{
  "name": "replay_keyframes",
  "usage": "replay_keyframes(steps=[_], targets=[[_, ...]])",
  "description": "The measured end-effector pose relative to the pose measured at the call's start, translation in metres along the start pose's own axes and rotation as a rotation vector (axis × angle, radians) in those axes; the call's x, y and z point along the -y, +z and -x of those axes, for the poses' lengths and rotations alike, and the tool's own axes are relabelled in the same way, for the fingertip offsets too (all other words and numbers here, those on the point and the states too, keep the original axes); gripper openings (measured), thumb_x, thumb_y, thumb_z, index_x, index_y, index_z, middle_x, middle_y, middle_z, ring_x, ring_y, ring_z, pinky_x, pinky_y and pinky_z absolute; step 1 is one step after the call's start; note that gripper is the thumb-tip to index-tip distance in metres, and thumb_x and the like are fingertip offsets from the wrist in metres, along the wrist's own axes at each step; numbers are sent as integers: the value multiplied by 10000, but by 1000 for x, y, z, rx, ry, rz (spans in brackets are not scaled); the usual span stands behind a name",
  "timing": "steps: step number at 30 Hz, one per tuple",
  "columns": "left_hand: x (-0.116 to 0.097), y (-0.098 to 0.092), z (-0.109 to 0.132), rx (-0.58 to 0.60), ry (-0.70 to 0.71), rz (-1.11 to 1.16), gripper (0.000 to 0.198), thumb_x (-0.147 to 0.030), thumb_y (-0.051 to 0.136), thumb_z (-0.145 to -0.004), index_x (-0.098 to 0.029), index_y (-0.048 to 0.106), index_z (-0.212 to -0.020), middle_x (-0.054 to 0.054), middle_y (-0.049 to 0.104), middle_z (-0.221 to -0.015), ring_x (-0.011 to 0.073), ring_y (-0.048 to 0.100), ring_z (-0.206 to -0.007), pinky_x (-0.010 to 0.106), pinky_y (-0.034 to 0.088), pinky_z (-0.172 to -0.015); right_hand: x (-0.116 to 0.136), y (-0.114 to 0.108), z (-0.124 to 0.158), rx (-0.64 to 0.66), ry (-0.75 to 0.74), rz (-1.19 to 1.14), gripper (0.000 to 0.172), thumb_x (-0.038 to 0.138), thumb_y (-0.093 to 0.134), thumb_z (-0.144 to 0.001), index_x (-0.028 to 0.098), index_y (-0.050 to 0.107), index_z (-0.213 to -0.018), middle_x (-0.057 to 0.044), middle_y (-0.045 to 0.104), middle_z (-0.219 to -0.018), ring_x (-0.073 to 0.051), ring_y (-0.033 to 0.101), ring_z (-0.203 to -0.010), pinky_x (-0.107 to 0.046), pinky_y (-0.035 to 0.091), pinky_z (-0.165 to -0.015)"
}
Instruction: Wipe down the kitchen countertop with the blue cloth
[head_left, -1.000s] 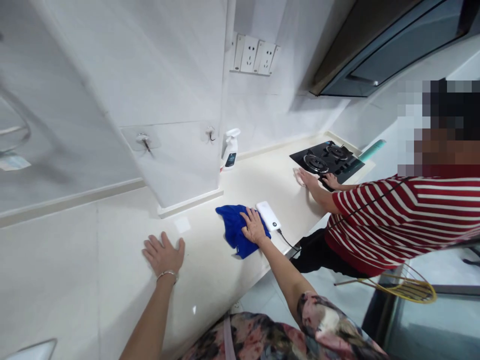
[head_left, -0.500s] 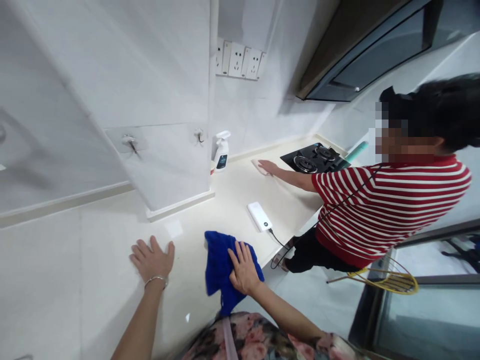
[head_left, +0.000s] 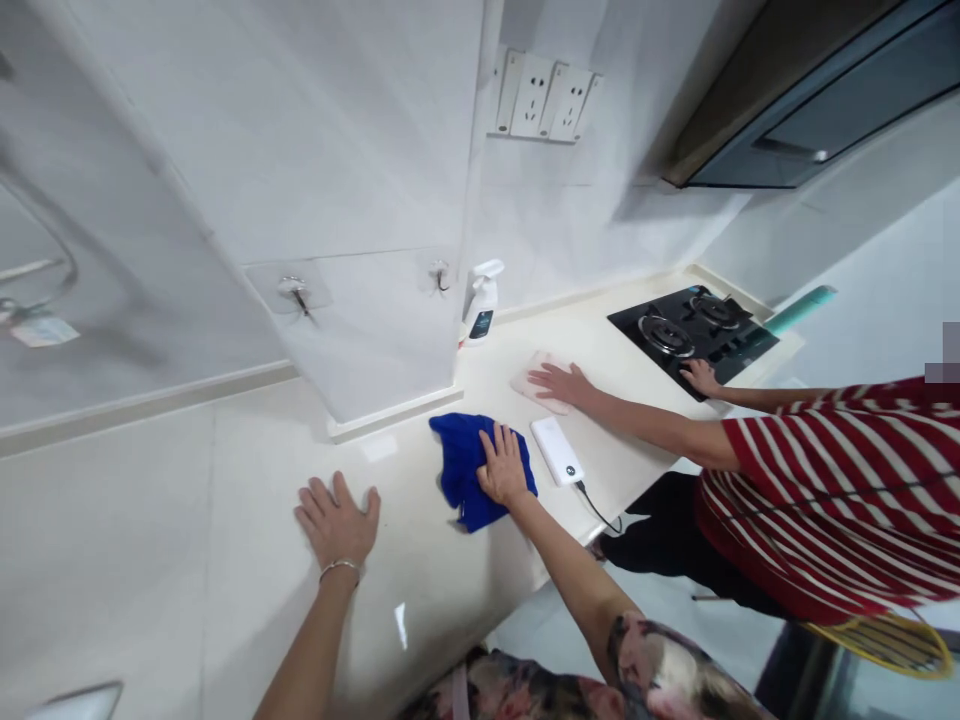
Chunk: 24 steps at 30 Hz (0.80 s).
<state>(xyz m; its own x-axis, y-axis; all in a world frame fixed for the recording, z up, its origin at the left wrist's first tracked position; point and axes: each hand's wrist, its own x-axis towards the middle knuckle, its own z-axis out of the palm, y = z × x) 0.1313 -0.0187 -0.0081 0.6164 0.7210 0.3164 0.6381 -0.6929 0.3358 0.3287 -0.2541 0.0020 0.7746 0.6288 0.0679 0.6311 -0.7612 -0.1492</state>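
Right hand [head_left: 501,468] pressed flat, fingers spread, on blue cloth [head_left: 461,462] bunched on white counter [head_left: 225,500], just beside power bank [head_left: 556,450]. Left hand [head_left: 336,520] open, palm down on bare counter, gripping nothing. Advisable: keep cloth flattened under palm, even pressure, steer clear of power bank and cable; co-worker's hand [head_left: 559,383] close by.

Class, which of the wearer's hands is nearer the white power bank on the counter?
Right. The right hand presses the blue cloth just beside the white power bank; the left hand lies flat farther away.
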Motion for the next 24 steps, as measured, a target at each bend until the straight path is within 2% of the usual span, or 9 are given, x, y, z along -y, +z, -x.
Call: replay_keyframes(steps=[4, 8, 11, 14, 16, 18, 21, 24], targets=[[2, 0, 1, 27, 2, -30, 751, -512, 391, -999, 14, 410, -1535, 337, 245, -1634, 463, 102, -1570, 681, 152, -1241, -3, 7, -62, -38, 11, -5, 735, 287, 554, -911, 112, 371, -1601, -202, 214, -1696, -415, 160, -1567, -568, 169, -1271], [4, 2, 2, 22, 4, -58, 744, -518, 386, -1013, 6, 410, -1540, 340, 247, -1634, 452, 96, -1575, 668, 153, -1247, -22, 10, -117, -62, -32, -86, 657, 232, 517, -899, 98, 452, -1538, -194, 263, -1682, -392, 193, -1561, -547, 190, -1269], [5, 2, 3, 29, 4, -75, 735, -513, 385, -1018, 2, 410, -1541, 343, 242, -1635, 445, 85, -1580, 661, 150, -1252, -39, 10, -149, -54, -85, -134, 577, 174, 495, -863, 111, 541, -1434, -162, 314, -1669, -351, 227, -1554, -540, 211, -1265], [4, 1, 4, 57, -14, -80, 727, -503, 398, -1015, -13, 400, -1553, 327, 222, -1652, 432, 63, -1586, 654, 143, -1258, -49, 9, -166, -34, -108, -150, 511, 135, 466, -854, 138, 589, -1350, -129, 351, -1658, -307, 242, -1549, -515, 203, -1271], [3, 0, 4, 81, -31, -76, 728, -498, 414, -1010, -22, 391, -1560, 315, 206, -1663, 429, 52, -1587, 654, 140, -1259, -47, 9, -164, -27, -99, -154, 508, 130, 443, -870, 132, 579, -1359, -131, 347, -1658, -301, 229, -1552, -511, 181, -1275], [3, 0, 3, 105, -47, -63, 735, -495, 435, -1001, -30, 382, -1568, 303, 191, -1674, 430, 48, -1588, 658, 135, -1259, -39, 10, -151, -41, -55, -143, 539, 143, 437, -888, 102, 538, -1417, -158, 316, -1667, -321, 204, -1557, -526, 165, -1271], [3, 0, 2, 126, -67, -43, 748, -499, 453, -990, -39, 376, -1575, 290, 177, -1686, 433, 49, -1587, 673, 134, -1254, -13, 10, -110, -64, 27, -85, 615, 195, 465, -922, 51, 440, -1519, -217, 260, -1676, -365, 172, -1561, -546, 150, -1263], [2, 1, 3, 125, -87, -16, 749, -495, 460, -981, -47, 381, -1575, 286, 180, -1688, 438, 54, -1587, 693, 143, -1243, 18, 9, -55, -35, 0, -31, 662, 233, 495, -937, 48, 392, -1564, -231, 215, -1687, -381, 144, -1568, -549, 137, -1267]])
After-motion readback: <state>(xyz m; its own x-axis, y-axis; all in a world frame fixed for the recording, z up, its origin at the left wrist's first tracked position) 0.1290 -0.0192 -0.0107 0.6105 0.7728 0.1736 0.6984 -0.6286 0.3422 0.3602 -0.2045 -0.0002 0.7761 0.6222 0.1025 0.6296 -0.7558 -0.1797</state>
